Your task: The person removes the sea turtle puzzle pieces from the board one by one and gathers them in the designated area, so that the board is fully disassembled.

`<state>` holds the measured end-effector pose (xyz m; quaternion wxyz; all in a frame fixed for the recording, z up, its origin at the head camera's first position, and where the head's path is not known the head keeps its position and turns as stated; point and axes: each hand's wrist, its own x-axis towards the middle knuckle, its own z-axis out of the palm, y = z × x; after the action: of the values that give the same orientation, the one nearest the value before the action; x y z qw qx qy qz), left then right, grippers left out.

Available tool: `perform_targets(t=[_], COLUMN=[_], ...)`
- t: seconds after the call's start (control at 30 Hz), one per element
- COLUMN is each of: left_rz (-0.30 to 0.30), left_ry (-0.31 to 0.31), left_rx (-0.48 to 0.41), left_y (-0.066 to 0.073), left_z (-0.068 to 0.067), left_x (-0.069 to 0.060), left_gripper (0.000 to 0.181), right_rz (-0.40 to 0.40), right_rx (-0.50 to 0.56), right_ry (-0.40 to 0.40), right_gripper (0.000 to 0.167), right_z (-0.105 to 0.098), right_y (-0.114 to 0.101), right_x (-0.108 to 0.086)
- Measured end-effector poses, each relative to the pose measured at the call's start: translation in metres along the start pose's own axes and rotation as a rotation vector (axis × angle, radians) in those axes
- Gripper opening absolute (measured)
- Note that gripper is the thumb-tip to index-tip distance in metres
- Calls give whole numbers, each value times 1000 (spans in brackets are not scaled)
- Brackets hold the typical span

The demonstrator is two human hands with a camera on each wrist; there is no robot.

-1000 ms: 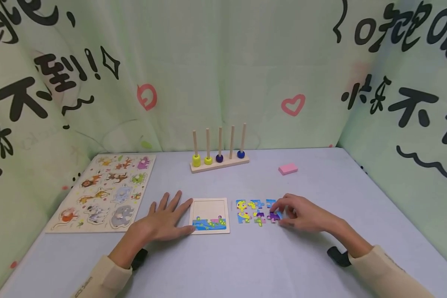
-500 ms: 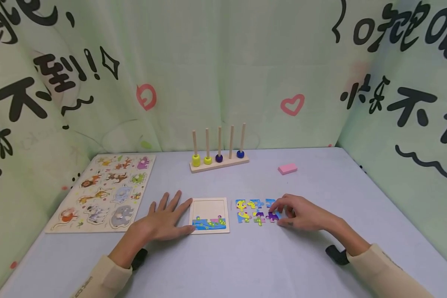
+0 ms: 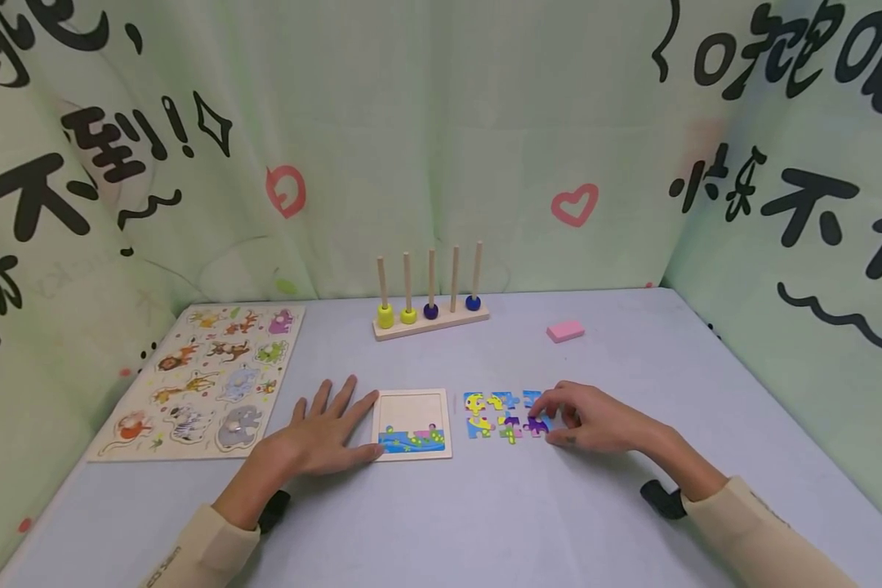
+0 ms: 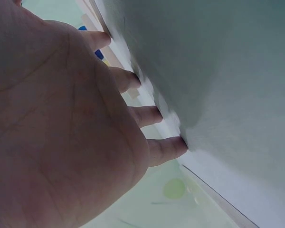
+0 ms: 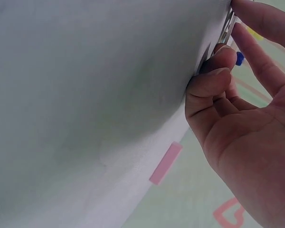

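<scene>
In the head view, a square wooden puzzle frame (image 3: 412, 456) lies in the middle of the table, its lower part filled with blue and pink pieces. My left hand (image 3: 318, 437) lies spread beside it, thumb and index fingertip touching its left edge; the left wrist view shows that hand (image 4: 71, 118) with fingertips down on the surface. Several loose puzzle pieces (image 3: 478, 426) are laid out in rows right of the frame. At their right end my right hand (image 3: 595, 420) holds a purple piece (image 3: 536, 426) between thumb and index finger, partly covering it. The other fingers are curled in the right wrist view.
A large animal puzzle board (image 3: 216, 355) lies on the left of the table (image 3: 441, 523). Toward the back stands a wooden peg stand (image 3: 441, 319) with yellow and blue beads, and a pink block (image 3: 565, 331) lies right of it. Printed curtains surround the table.
Both hands keep their places at the frame and the purple piece. Only the head view has shifted very slightly.
</scene>
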<state>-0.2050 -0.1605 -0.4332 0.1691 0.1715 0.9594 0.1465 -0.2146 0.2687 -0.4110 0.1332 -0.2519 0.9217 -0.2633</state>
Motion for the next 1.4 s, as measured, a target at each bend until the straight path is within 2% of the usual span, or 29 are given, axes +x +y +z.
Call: perform_targets(t=[0.27, 0.43, 0.77, 1.1, 1.27, 1.4], left_rz=[-4, 11, 2, -11, -14, -5], left_ry=[11, 2, 11, 7, -28, -23], left_rx=[9, -16, -3, -17, -16, -11], left_y=[-3, -1, -7, 0, 6, 11], left_z=[4, -1, 6, 1, -6, -11], left_x=[5, 1, 6, 1, -2, -8], left_gripper=[95, 97, 96, 93, 92, 89], right_rz=[5, 16, 21, 29, 2, -42], right_rx=[4, 3, 0, 14, 1, 3], right_ry=[3, 2, 10, 23, 50, 77], right_gripper=[29, 29, 30, 33, 33, 31], right_z=[1, 1, 2, 1, 0, 1], right_y=[2, 2, -1, 0, -2, -5], right_x=[0, 1, 1, 0, -1, 1])
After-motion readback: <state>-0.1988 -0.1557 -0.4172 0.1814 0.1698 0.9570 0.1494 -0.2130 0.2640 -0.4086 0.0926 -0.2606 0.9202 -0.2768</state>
